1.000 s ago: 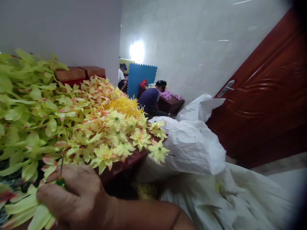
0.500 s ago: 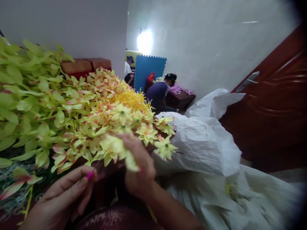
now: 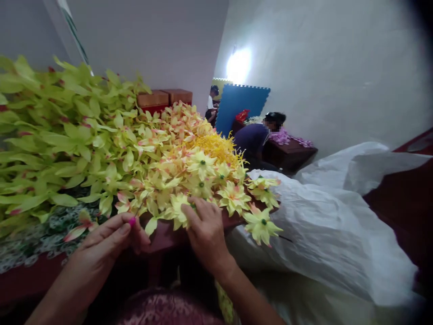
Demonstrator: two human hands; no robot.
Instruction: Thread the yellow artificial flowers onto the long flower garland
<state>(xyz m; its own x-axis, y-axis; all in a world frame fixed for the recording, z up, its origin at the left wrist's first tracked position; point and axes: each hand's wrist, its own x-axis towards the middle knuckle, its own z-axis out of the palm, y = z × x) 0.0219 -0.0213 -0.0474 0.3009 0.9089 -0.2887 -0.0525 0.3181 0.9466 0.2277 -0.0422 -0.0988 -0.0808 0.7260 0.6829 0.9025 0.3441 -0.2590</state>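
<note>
My left hand (image 3: 104,248) is closed, thumb and finger pinching a small bright pink handle (image 3: 132,221). A thin dark pin seems to stick up from it towards the petals. My right hand (image 3: 207,232) reaches over the table edge with bent fingers on a yellow artificial flower (image 3: 178,211); its fingertips are partly hidden by petals. Around it are more open yellow flowers with green centres, one flower (image 3: 263,222) at the table's right corner. Behind lies a heap of yellow-pink petal pieces (image 3: 162,153) beside yellow stamen strands (image 3: 216,146).
Yellow-green petals (image 3: 67,135) pile up at the left, above white-green curly pieces (image 3: 37,241). White sacks (image 3: 321,225) bulge at the right. Two brown boxes (image 3: 154,98) stand behind the heap. A co-worker (image 3: 252,140) bends beside a blue mat (image 3: 241,106); another person sits farther back.
The view has swung left, so the scene sits farther right. My right hand and its flower have moved closer to the other yellow flowers. My left hand keeps its pinch on the pink handle.
</note>
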